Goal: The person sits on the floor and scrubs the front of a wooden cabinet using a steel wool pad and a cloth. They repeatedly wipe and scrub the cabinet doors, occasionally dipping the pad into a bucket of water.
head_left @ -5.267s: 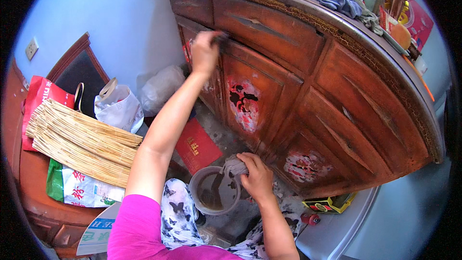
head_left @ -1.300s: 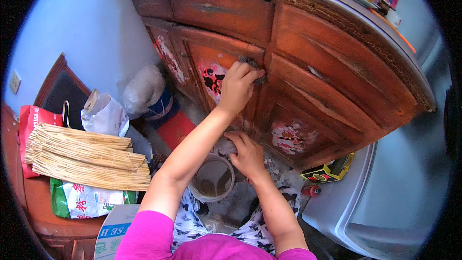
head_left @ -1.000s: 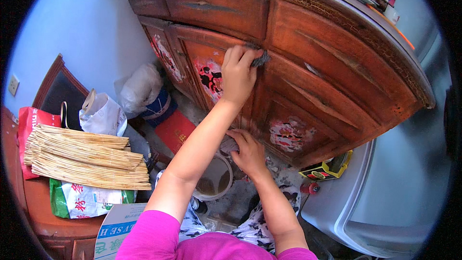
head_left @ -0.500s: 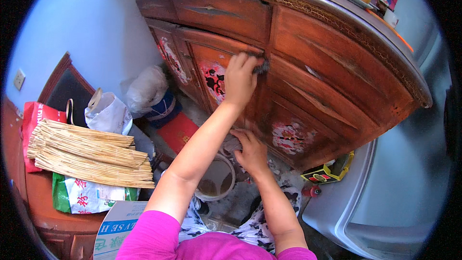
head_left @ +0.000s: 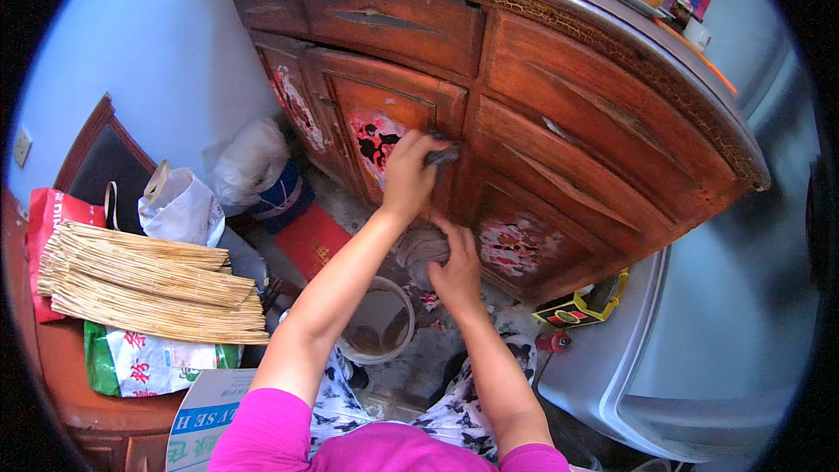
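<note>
A wooden cabinet [head_left: 603, 127] with a worn reddish-brown front fills the upper middle. My left hand [head_left: 409, 178] is closed on a small dark scrubber [head_left: 444, 156] at the edge of a cabinet door with a peeling red, white and black picture [head_left: 374, 138]. Whether the scrubber is a brush or a pad I cannot make out. Lower down, my right hand [head_left: 458, 271] grips a bunched grey cloth [head_left: 423, 250] near the cabinet's lower front. Below my left hand a white bucket [head_left: 409, 322] of murky brown water stands on the floor.
Bundled thin sticks [head_left: 144, 284] lie over bags on a brown piece of furniture at left. A red flat box [head_left: 313, 238] and plastic-wrapped bundle [head_left: 253, 162] sit beyond the bucket. At right are a yellow-black box [head_left: 581, 308], a red can [head_left: 552, 342] and a pale grey plastic-like surface [head_left: 603, 367].
My left hand has moved down the door edge with the scrubber. My right hand has come slightly up, and the grey cloth in it shows more fully. The view has shifted a little.
</note>
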{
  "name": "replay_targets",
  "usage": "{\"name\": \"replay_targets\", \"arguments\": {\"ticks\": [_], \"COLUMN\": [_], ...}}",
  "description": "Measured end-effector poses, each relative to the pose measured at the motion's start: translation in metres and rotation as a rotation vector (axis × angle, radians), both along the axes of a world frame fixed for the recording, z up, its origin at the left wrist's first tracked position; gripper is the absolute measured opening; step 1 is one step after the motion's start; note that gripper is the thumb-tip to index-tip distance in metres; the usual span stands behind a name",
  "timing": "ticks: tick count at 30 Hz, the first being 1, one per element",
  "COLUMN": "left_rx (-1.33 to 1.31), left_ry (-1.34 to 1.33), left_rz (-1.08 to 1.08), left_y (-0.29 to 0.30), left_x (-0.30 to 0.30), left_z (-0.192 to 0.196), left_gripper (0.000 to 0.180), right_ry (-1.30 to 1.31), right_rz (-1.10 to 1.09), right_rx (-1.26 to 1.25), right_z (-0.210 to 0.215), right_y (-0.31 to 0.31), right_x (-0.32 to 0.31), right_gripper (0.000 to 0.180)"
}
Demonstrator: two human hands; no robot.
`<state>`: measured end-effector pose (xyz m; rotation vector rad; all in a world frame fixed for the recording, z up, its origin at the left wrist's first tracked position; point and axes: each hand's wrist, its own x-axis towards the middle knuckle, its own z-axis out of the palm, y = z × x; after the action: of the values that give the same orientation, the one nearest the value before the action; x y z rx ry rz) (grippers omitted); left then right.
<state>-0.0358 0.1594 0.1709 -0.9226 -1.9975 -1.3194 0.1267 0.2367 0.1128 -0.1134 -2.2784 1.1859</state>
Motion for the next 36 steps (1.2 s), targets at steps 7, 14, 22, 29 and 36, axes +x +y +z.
{"name": "replay_targets", "arguments": {"ticks": [7,14,22,29,36], "left_rx": [0.267,0.568,0.776,1.081,1.138], "left_ry": [-0.636,-0.881,-1.032,-1.218,-1.404], "left_rz": [0.142,0.078,-0.001,-0.194,-0.129], "left_y": [-0.071,-0.088,-0.11,-0.114,-0.114], "left_x": [0.048,0.054,0.058,0.058,0.061], "left_z": [-0.087,-0.112,-0.094,-0.1,-0.082], "left_gripper": [0.016,0.015,0.017,0.021,0.021], "right_ry": [0.427,0.529,0.441,0.3,0.815], "right_rz": [-0.18,-0.341,-0.337,-0.05,0.182], "right_rx": [0.201,1.131,1.101,1.017,1.201], "right_z": [0.063,0.168,0.046,0.051,0.177], "right_y": [0.02,0.04,0.055,0.048,-0.06], "right_x": [-0.038,-0.149,-0.132,-0.111,-0.232], "right_gripper": [0.059,0.059,0.056,0.062,0.049]}}
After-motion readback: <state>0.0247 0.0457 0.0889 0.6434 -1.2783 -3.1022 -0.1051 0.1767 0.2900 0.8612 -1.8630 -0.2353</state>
